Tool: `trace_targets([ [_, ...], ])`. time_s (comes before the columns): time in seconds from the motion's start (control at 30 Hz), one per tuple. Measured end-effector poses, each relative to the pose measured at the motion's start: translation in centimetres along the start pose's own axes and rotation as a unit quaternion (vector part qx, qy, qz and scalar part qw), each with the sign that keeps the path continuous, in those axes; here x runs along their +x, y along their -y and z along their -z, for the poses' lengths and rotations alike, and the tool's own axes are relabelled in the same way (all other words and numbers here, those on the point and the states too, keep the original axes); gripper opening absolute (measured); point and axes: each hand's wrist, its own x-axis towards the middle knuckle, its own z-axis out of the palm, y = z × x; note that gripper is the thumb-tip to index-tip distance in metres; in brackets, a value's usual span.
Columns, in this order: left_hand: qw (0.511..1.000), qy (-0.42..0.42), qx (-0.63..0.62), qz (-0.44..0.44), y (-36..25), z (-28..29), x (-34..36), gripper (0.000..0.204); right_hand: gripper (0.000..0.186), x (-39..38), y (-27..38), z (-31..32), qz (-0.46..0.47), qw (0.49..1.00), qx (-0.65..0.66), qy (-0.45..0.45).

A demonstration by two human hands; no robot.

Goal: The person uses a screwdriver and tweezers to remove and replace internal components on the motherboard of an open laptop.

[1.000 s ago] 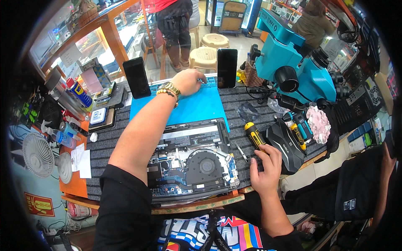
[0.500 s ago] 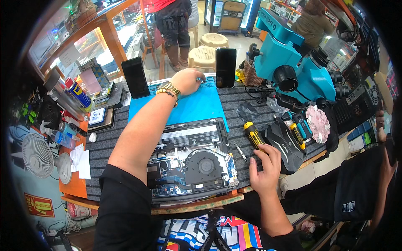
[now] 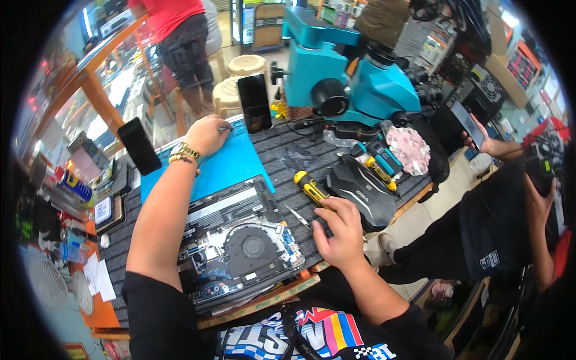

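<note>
My left hand (image 3: 206, 135) reaches to the far edge of the blue mat (image 3: 237, 162), fingertips closed on something small that I cannot make out, between an upright black phone (image 3: 139, 146) and another dark phone (image 3: 255, 103). My forearm crosses the mat and the left side of an opened laptop (image 3: 222, 204), whose battery, fan (image 3: 252, 246) and boards are exposed. My right hand (image 3: 341, 234) is loosely curled with fingers apart beside the laptop, its fingertips at the end of a yellow screwdriver (image 3: 309, 186). Metal tweezers (image 3: 297, 216) lie just left of those fingertips.
Behind are a teal microscope (image 3: 378, 87), plastic stools (image 3: 246, 63) and people standing. A black case (image 3: 360, 195), driver tools and crumpled pink cloth (image 3: 408, 150) lie right. A co-worker's hand (image 3: 486, 143) holds a phone at right. Spray can, papers (image 3: 99, 273) and fan stand left.
The view has turned and tilted, shifting the bench leftward and bringing more of the right-hand co-worker and their phone into sight. My hands stay in about the same places on the bench.
</note>
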Motion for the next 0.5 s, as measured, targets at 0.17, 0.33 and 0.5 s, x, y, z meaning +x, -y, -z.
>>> trace_targets([
  [0.17, 0.999, -0.018, 0.008, 0.034, 0.2, -0.9, 1.1, 0.02, 0.03, 0.1, -0.1, 0.0, 0.001, 1.0, 0.008, -0.005],
  [0.33, 0.999, -0.005, 0.017, 0.051, -1.0, -0.3, 1.6, 0.017, 0.03, -0.1, -0.1, 0.0, -0.002, 1.0, 0.008, -0.004],
  [0.5, 0.998, -0.017, 0.013, 0.053, -0.8, -0.5, 1.8, 0.015, 0.03, -0.1, 0.0, 0.1, -0.003, 1.0, 0.009, -0.003],
])
